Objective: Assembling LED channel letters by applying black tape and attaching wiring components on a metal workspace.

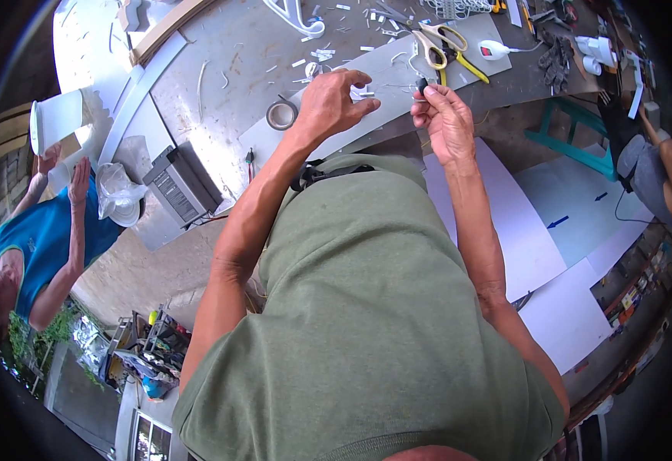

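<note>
Black stubby piece [422, 85] juts from one of the hands [449, 124]

Left of the tape roll [295, 114], a grey box [181, 187] bears unreadable print; well right of the roll, blue arrows [558, 223] mark a pale sheet [578, 201].

A sheet [388, 71] spans the tabletop [236, 46] beneath the left hand [332, 102]; the tape roll [281, 102] lies just left of that hand, a box [178, 187] farther left. A small piece [421, 86] is in the right hand [447, 127]; scissors [423, 40] and pliers [470, 68] lie ahead, a glove [557, 63] ahead-right, a stool [574, 137] rightward.
</note>
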`<state>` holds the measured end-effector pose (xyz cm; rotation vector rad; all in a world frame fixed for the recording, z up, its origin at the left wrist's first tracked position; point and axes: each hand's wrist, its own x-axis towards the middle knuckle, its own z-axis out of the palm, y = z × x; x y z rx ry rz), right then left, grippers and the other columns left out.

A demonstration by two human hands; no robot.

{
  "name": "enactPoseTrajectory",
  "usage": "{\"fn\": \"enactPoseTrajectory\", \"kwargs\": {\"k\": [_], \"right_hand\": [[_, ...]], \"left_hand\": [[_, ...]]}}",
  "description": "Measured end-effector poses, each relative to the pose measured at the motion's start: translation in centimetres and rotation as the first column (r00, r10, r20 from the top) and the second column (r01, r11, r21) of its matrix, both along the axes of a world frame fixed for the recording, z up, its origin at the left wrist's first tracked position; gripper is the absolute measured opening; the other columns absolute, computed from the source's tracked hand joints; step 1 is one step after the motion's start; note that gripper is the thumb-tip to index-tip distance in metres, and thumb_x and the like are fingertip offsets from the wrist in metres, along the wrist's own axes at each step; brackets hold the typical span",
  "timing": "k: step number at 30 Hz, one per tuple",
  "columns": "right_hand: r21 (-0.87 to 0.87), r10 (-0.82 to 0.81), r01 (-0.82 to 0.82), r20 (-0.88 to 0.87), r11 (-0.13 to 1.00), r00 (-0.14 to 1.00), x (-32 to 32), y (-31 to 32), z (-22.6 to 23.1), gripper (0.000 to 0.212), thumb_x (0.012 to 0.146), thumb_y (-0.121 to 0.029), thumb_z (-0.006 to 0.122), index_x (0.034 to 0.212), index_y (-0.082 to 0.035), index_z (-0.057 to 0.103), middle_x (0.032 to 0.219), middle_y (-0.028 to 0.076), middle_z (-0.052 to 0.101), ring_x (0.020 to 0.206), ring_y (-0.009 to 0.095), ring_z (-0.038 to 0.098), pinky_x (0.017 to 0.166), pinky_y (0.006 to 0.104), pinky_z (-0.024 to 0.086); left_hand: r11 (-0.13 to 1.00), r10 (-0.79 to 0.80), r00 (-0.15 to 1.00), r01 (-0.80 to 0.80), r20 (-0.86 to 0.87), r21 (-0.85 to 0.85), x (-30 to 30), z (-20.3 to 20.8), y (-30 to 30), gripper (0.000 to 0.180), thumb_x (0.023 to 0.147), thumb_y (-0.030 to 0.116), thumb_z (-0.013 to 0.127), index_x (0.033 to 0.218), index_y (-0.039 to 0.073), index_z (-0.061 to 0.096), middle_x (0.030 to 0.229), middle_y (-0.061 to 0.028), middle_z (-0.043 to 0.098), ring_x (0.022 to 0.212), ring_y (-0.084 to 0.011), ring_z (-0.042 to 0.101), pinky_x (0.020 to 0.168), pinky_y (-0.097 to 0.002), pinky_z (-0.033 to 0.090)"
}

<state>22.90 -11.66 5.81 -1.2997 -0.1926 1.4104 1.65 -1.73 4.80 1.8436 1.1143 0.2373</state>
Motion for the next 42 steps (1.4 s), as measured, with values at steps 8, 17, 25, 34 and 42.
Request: {"fn": "enactPoseTrajectory", "kwargs": {"k": [8,17,25,34,42], "right_hand": [[0.049,-0.08,0.084,-0.071,0.995,0.994,-1.5,-0.4,-1.4,0.015,0.094,-0.012,0.068,0.104,-0.002,0.065,0.103,0.015,0.073,0.067,0.014,0.068,0.053,0.0242,0.053],[-0.08,-0.108,0.097,-0.153,0.992,0.982,-2.3,-1.9,-2.6,0.017,0.092,-0.014,0.071,0.106,-0.004,0.068,0.099,0.01,0.073,0.078,0.018,0.072,0.059,0.0278,0.057],[-0.187,-0.042,0.014,-0.146,0.982,0.988,-2.1,-1.4,-2.2,0.021,0.089,-0.017,0.075,0.106,-0.005,0.072,0.099,0.007,0.073,0.084,0.019,0.072,0.066,0.0317,0.058],[-0.212,-0.048,0.014,-0.157,0.977,0.986,-2.5,-2.1,-2.2,0.02,0.087,-0.016,0.077,0.104,-0.006,0.074,0.092,0.004,0.073,0.081,0.017,0.071,0.065,0.0298,0.055],[-0.126,-0.036,0.018,-0.144,0.992,0.989,-2.1,-2.8,-4.5,0.018,0.088,-0.013,0.076,0.104,-0.004,0.074,0.09,0.005,0.073,0.079,0.016,0.07,0.071,0.0286,0.053]], "left_hand": [[1.0,-0.009,1.0,0.008,-0.014,-0.018,2.8,-2.6,0.0,0.033,0.082,0.028,0.074,0.106,0.005,0.077,0.096,-0.0157,0.076,0.08,-0.0264,0.074,0.076,-0.0356,0.057],[0.982,-0.03,0.999,0.036,0.035,-0.183,2.6,-2.9,0.2,0.029,0.085,0.027,0.074,0.102,0.003,0.078,0.087,-0.0113,0.076,0.076,-0.0179,0.071,0.072,-0.0317,0.054],[0.866,0.043,0.997,-0.004,0.067,-0.5,2.1,-2.3,0.1,0.025,0.086,0.022,0.075,0.103,0.003,0.078,0.09,-0.008,0.076,0.085,-0.0145,0.069,0.078,-0.0302,0.051],[0.788,0.108,0.979,0.023,0.175,-0.615,1.9,-2.9,-0.3,0.023,0.085,0.019,0.074,0.102,0.003,0.077,0.092,-0.006,0.076,0.091,-0.0143,0.068,0.086,-0.0304,0.049],[0.753,0.028,0.986,0.088,0.165,-0.652,2.1,-2.2,-0.3,0.02,0.086,0.02,0.075,0.099,0.004,0.076,0.088,-0.0031,0.073,0.085,-0.0113,0.065,0.079,-0.0287,0.047]]}}
